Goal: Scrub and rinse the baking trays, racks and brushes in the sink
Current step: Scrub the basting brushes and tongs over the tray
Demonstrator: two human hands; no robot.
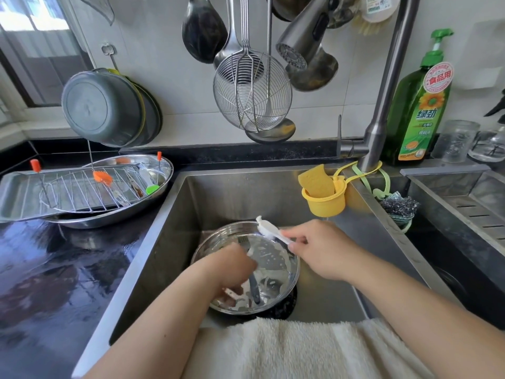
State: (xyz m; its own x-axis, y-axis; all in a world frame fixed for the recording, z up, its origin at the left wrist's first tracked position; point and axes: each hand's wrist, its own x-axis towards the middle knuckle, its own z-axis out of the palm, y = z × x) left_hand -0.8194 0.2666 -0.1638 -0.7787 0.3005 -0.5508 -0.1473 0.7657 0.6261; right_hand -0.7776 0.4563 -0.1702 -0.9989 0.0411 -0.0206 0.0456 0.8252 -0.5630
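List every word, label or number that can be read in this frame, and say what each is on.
"食品用": round red-and-white sticker near the top of the green dish soap bottle.
"绿劲": large white brand characters on that bottle's label.
Smaller print lower on the bottle label: too small to read.
White tag hanging at the top edge, right of the faucet head: printed lines and a barcode-like mark, too blurred to read.
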